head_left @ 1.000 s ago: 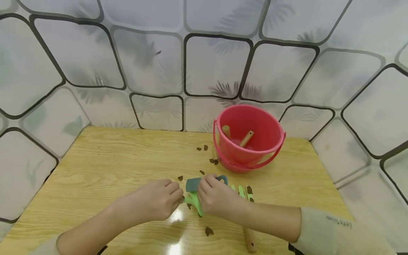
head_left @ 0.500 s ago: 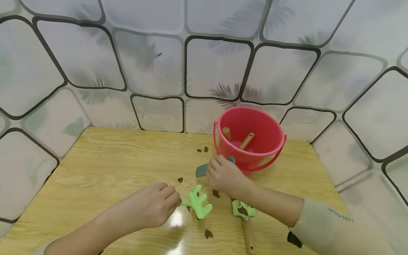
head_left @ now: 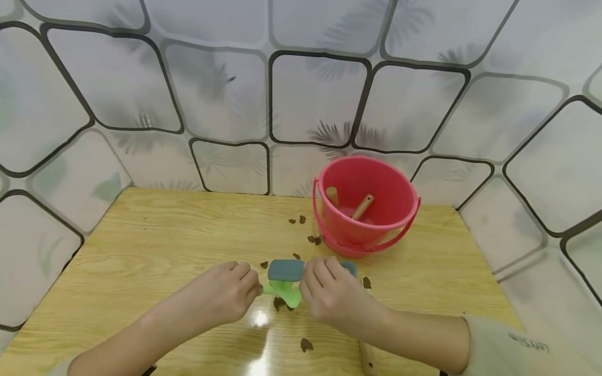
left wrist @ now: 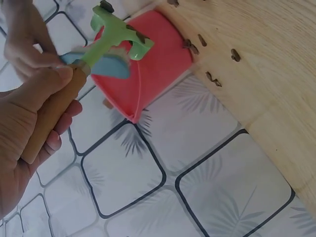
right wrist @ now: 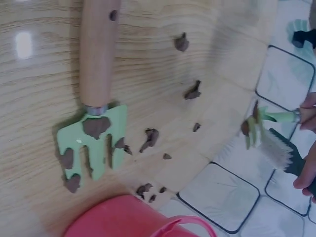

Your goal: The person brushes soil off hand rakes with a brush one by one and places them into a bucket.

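My left hand (head_left: 223,292) grips the wooden handle (left wrist: 55,111) of a small green hand rake (left wrist: 111,35), held above the table. Brown clumps cling to the rake's tines. My right hand (head_left: 336,295) holds a blue-grey brush (head_left: 286,270) by its handle. White bristles (right wrist: 274,152) show in the right wrist view, right beside the rake's head. From the head view the brush covers part of that head; whether the bristles touch it, I cannot tell. A green garden fork (right wrist: 94,138), smeared with brown clumps, lies on the table below my right forearm.
Behind the hands stands a pink bucket (head_left: 345,230) with two wooden handles (head_left: 363,207) sticking up inside. Brown crumbs (head_left: 307,344) are scattered over the wooden table (head_left: 188,235). A patterned wall covering (head_left: 320,99) closes off the back and sides.
The brush swept from the rake out toward the bucket, then came back left over the rake. The rake has turned in my left hand, which stays nearly in place.
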A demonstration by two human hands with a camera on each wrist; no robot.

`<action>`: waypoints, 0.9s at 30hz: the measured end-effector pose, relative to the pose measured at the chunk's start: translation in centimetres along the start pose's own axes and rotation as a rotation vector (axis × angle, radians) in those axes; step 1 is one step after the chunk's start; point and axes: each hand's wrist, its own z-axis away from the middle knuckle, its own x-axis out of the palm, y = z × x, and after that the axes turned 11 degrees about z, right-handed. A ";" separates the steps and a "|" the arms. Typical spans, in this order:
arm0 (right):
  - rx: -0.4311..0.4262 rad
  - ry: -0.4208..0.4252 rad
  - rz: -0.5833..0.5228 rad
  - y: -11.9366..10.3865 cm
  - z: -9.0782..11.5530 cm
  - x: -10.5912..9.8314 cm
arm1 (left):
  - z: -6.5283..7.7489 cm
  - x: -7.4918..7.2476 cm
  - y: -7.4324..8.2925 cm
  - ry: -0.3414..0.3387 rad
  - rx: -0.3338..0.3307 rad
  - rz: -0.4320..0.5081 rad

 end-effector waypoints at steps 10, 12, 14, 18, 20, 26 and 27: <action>-0.413 -0.186 -0.009 -0.9 -0.7 -1.2 | -0.2 0.5 -0.1 0.071 -0.082 0.181; -0.465 -0.254 -0.007 -0.9 -1.1 -1.8 | -0.2 0.7 0.0 0.088 -0.086 0.212; -0.488 -0.307 0.003 -0.9 -1.5 -2.0 | -0.4 0.8 0.0 0.102 -0.083 0.206; -0.486 -0.368 -0.005 -1.3 -2.2 -1.6 | -0.5 0.7 0.2 0.124 -0.058 0.157; -0.476 -0.365 -0.023 -1.5 -2.4 -1.2 | -0.6 0.7 0.4 0.147 -0.036 0.139; -0.441 -0.341 -0.071 -1.7 -2.9 1.2 | -0.7 0.3 1.0 0.190 0.032 0.095; -0.429 -0.345 -0.070 -1.6 -3.0 1.7 | -0.7 0.2 1.0 0.192 0.042 0.089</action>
